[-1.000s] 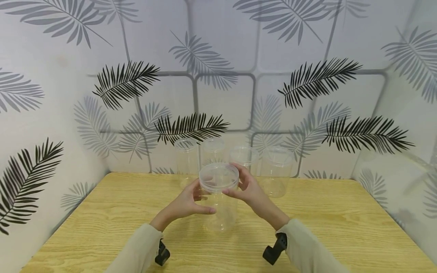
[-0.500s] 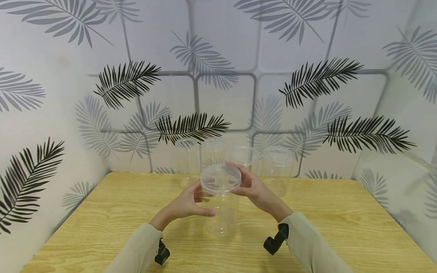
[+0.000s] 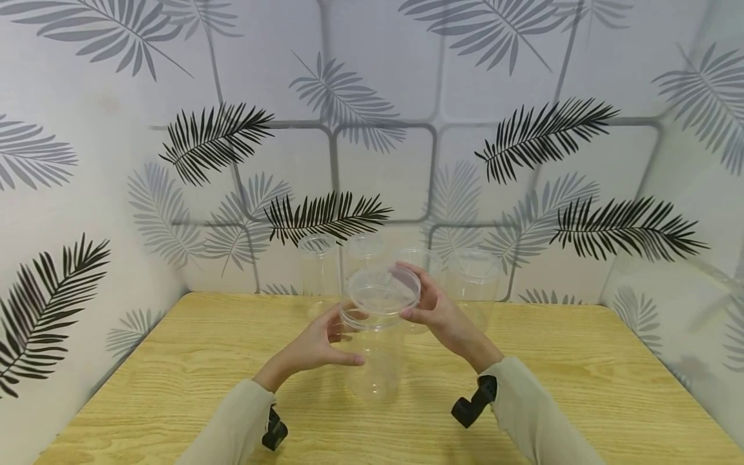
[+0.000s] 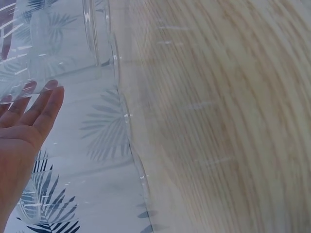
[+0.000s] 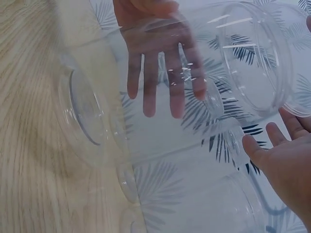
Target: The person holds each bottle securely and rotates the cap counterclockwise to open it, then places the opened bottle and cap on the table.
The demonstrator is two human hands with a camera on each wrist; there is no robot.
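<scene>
A clear plastic jar point(image 3: 374, 371) stands upright near the middle of the table. My left hand point(image 3: 314, 342) holds its side below the rim, thumb in front and fingers behind. The right wrist view shows those left fingers point(image 5: 150, 92) through the transparent wall. My right hand point(image 3: 444, 320) pinches a round clear lid point(image 3: 383, 290) at its right edge. In the head view the lid sits raised and tilted over the jar's mouth, offset to the right. Whether its left edge still touches the rim, I cannot tell.
Several similar clear jars stand in a row behind, among them a narrow jar point(image 3: 318, 271) at left and a wider jar point(image 3: 473, 290) at right. The wooden table point(image 3: 203, 361) meets a leaf-patterned wall covering point(image 3: 383, 174) at its back edge.
The right hand has risen slightly and moved right, bringing the lid up off its seated position on the jar. Jar and left hand have barely moved.
</scene>
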